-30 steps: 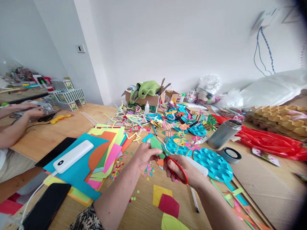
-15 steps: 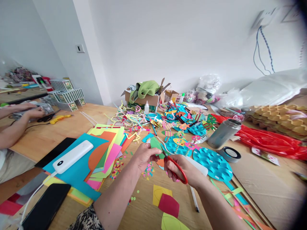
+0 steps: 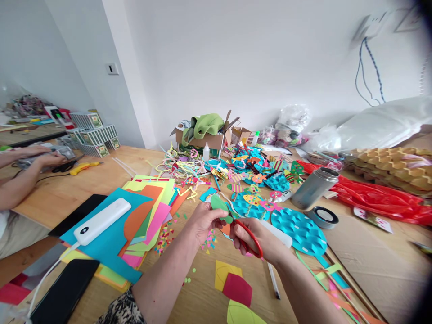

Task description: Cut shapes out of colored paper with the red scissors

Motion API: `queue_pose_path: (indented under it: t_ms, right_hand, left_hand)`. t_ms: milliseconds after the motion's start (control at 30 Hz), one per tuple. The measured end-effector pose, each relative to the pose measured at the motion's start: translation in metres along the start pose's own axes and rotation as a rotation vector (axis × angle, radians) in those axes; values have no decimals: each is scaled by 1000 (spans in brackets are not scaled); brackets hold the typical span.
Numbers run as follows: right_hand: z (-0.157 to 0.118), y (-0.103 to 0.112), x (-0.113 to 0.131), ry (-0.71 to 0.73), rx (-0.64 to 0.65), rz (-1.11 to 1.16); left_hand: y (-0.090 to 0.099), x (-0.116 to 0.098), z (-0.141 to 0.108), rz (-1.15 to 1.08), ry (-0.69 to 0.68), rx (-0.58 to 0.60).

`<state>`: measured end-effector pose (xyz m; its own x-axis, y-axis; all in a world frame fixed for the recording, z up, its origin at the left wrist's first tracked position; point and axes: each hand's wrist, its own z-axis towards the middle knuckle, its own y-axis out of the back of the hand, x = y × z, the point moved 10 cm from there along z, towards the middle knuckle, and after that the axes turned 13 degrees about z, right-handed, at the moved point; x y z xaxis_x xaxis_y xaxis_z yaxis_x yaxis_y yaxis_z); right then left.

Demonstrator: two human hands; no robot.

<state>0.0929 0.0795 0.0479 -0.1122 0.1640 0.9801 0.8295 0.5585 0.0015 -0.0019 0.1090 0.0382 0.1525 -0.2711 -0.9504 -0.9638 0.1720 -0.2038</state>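
My left hand (image 3: pixel 206 221) pinches a green paper piece (image 3: pixel 218 204) with a rounded outline. In my right hand (image 3: pixel 248 236) are red-handled scissors (image 3: pixel 255 245), their blades at the right edge of the green paper. Nearer to me lie a yellow paper square (image 3: pixel 222 271) with a drawn curve, a dark red piece (image 3: pixel 238 289) and a yellow-green piece (image 3: pixel 243 314). Small paper scraps (image 3: pixel 165 238) are scattered left of my hands. Beyond them are blue paper discs (image 3: pixel 300 231) and patterned paper fish (image 3: pixel 253 199).
Coloured sheets (image 3: pixel 148 216) and a white power bank (image 3: pixel 103 220) lie left, with a black phone (image 3: pixel 64 292) nearer. A steel bottle (image 3: pixel 315 186) stands right, by cardboard (image 3: pixel 374 265). Another person's hands (image 3: pixel 50 158) work at the far left.
The green paper has turned slightly between my left fingers and its lower edge looks more rounded. My right hand and the scissors have shifted very slightly.
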Motion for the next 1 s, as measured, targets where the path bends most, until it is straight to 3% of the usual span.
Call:
queue_pose_path:
  t_ms: [667,1000]
  right_hand:
    - [-1,2,-3,-28,12,9]
    - [-1,3,0,-31,4,-3]
  left_hand:
    - [0,1,-3,25,50,9]
    - [12,-3,-1,-26,14,-114]
